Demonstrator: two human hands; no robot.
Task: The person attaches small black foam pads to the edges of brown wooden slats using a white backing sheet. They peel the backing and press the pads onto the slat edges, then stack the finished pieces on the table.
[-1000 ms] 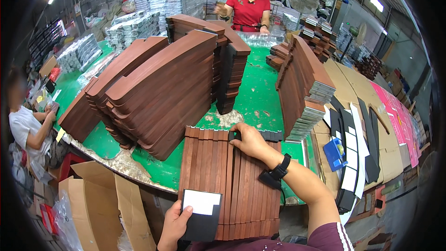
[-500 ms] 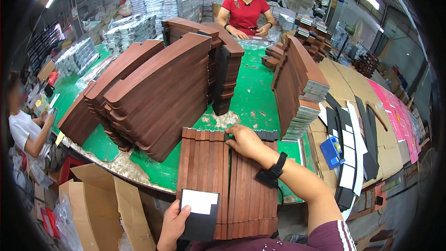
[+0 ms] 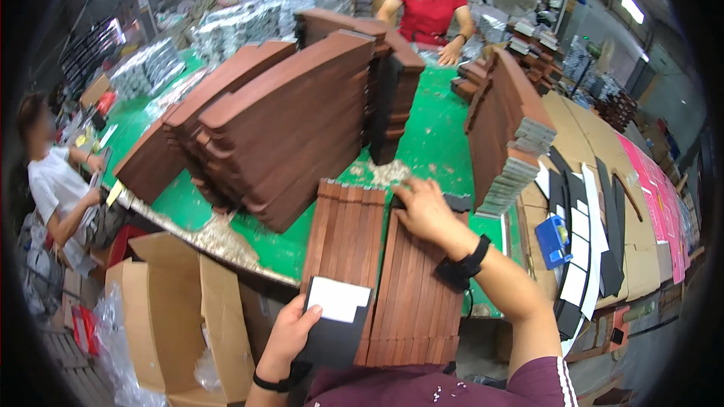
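Green matting covers the long workshop table (image 3: 430, 147), seen from above through a fisheye lens that bends its edges. At the near edge lie two flat rows of brown ribbed wooden strips (image 3: 377, 271), side by side and reaching toward the viewer. The right hand (image 3: 422, 207), wearing a black wrist strap (image 3: 461, 267), rests palm down on the far end of the right-hand row, fingers spread and pressing flat rather than gripping. The left hand (image 3: 290, 332), at the lower edge, pinches a black card sleeve with a white card (image 3: 335, 316) tucked in its top; thumb over the face, fingers behind, closed on it. This sleeve overlaps the near end of the left-hand row.

Beyond the rows, long slanted stacks of brown curved boards (image 3: 279, 128) fill the middle of the table and block the view of its far left part. A further stack of brown boards with pale layered edges (image 3: 509, 132) stands to the right. An open brown cardboard box (image 3: 177, 309) sits below the table edge at left. Black and white card strips (image 3: 584, 226) lie on the cardboard to the right, near a small blue box (image 3: 554, 237). A person in a red shirt (image 3: 430, 7) works at the far end; a person in a white shirt (image 3: 56, 188) sits at left.
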